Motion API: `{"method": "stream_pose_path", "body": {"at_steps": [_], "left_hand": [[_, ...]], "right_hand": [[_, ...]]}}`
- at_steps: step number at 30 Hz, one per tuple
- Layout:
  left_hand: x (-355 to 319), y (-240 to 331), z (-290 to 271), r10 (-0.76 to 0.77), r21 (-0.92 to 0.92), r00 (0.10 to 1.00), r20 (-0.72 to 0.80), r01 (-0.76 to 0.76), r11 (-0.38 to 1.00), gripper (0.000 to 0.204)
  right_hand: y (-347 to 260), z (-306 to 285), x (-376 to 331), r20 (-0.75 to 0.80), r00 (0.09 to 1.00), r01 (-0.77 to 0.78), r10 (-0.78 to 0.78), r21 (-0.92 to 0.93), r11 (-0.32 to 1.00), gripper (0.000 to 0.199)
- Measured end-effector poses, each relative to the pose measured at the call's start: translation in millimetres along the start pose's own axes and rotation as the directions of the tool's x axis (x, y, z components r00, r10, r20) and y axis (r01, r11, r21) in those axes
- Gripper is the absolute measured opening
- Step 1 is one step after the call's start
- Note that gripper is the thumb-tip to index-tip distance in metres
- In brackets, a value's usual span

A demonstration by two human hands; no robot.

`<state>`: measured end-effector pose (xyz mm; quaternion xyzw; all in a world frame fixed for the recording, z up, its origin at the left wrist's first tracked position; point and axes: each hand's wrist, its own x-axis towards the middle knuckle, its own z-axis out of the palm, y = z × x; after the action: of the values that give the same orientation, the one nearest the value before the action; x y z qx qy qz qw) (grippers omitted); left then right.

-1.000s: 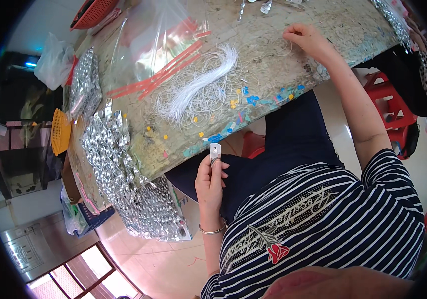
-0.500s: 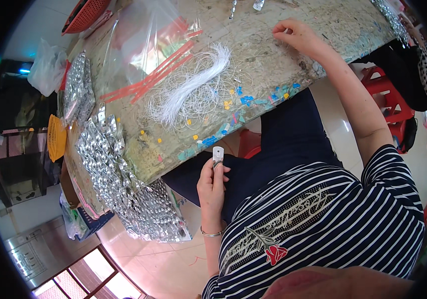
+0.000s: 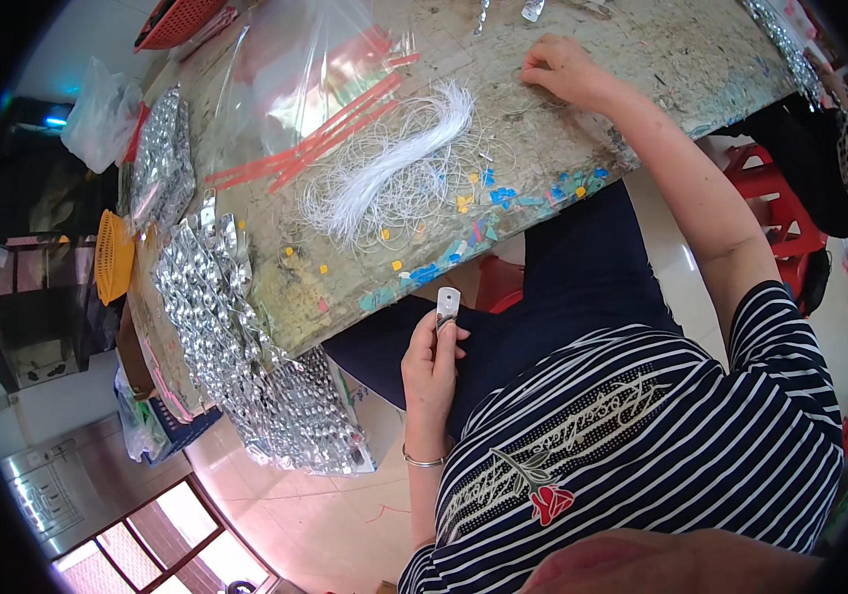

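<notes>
My left hand is closed in front of my lap, below the table's near edge. Between its thumb and fingers it grips a small flat silvery tab with rounded corners and a hole near its top; the lower part is hidden in the hand. My right hand is held over the far part of the table, thumb and fingertips drawn together. Whether something thin is pinched there I cannot make out. Left of it lies a loose bundle of white strings, fanned and tangled on the tabletop.
Shiny twisted silver strips hang over the table's left edge. A clear plastic bag with red bands lies behind the strings. Blue and yellow scraps dot the worn table. A yellow basket and red stools stand around.
My right hand has shifted slightly left over the table, fingertips still together. The left hand keeps its grip on the tab. The whole view has moved a little.
</notes>
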<state>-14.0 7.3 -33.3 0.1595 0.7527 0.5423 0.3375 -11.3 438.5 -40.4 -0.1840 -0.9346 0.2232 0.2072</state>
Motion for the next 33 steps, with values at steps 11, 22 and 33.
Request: {"method": "stream_pose_path", "body": {"at_steps": [11, 22, 33], "left_hand": [[-2.2, 8.1, -2.7, 0.005, -0.039, 1.000, -0.017, -0.006, 0.999, 0.025], [-4.6, 32.1, -17.8, 0.059, -0.317, 0.993, -0.099, -0.087, 0.945, 0.037], [-11.5, 48.7, -14.5, 0.193, -0.277, 0.971, -0.138, -0.225, 0.934, 0.050]], "right_hand": [[-54.4, -55.5, 17.2, 0.085, 0.989, -0.145, 0.119, 0.678, 0.721, 0.016], [-181.5, -47.8, -52.1, 0.393, 0.906, -0.247, -0.154, 0.788, 0.564, 0.023], [-233.4, -2.8, -100.6, 0.700, 0.679, -0.564, -0.223, 0.691, 0.451, 0.039]]}}
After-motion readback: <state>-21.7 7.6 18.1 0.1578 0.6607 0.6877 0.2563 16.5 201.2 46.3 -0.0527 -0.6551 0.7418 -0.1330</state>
